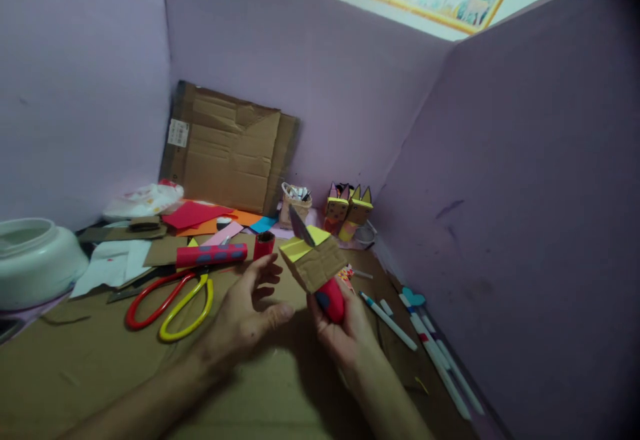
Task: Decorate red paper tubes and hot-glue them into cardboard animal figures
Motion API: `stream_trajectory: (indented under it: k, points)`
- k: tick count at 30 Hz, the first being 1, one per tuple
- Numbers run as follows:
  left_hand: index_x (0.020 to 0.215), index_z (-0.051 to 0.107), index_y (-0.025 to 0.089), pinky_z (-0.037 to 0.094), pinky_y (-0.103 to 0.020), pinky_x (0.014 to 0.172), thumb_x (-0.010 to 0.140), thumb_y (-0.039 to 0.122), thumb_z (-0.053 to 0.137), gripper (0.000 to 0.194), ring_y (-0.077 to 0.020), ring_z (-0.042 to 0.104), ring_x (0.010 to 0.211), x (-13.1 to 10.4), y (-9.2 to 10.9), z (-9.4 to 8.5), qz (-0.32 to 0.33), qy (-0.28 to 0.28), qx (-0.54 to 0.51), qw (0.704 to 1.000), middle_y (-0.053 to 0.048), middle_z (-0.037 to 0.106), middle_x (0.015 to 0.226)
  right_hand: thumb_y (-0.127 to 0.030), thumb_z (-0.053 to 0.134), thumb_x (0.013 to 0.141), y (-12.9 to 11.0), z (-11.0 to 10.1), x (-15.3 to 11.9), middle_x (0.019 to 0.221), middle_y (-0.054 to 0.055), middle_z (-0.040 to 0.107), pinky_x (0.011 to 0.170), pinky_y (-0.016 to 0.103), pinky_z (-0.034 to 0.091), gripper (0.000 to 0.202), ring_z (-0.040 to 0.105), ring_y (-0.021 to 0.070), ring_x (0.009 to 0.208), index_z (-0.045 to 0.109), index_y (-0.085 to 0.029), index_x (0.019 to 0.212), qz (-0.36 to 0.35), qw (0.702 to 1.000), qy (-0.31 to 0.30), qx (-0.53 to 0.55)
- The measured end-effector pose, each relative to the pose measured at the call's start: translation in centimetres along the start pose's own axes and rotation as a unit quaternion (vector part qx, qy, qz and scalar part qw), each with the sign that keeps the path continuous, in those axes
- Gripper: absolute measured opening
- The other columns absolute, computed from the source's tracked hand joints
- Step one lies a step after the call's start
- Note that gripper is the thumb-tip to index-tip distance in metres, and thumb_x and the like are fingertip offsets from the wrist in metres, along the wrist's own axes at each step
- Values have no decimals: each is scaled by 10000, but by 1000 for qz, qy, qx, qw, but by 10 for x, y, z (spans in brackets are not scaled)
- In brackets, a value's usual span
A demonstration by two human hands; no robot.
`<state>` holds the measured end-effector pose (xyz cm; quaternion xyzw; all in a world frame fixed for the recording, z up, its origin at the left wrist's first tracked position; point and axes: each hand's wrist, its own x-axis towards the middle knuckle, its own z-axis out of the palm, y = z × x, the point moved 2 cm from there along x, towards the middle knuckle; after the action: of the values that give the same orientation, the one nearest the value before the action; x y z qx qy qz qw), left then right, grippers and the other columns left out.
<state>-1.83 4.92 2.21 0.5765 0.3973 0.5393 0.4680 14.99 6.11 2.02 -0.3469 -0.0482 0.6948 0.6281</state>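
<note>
In my right hand (343, 327) is a paper craft figure (320, 263), tilted to the left. Its top is a small brown cardboard box with a yellow paper strip and a dark pointed piece sticking up. Below that, a red tube with blue patches is wrapped by my fingers. My left hand (253, 317) hovers just left of it, empty, fingers apart and slightly curled. Behind the left fingertips stands a short red tube (263, 245). A longer red tube with blue patches (213, 255) lies further left, near large scissors (187, 303) with one red and one yellow handle.
A white pot (37, 260) stands at the left edge. Coloured paper sheets (200, 215) lie below a leaning cardboard sheet (230, 150). Two finished-looking eared figures (349, 212) and a small basket (296, 205) stand at the back. Several markers (435, 353) line the right wall.
</note>
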Motion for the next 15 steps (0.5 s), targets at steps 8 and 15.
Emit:
stream_trajectory:
  k: [8,15]
  points:
    - [1259,457,160,458,-362,850,627,377,771,739,-282,525,1083,7,-3,-3,-98,21,-118,988,-135,566,1159,-297,554,848,4,2,-1,639,-13,671,585,273,558,131,637,126,567,588,-180,800,-167,981,38,-88]
    - [1063,636,172,512,-343,726,662,373,725,457,-237,569,930,1,20,5,-159,-60,-284,944,-98,634,1035,-204,579,818,-15,-12,-26,881,16,663,859,343,473,87,614,158,862,599,-208,733,-644,682,-58,-342]
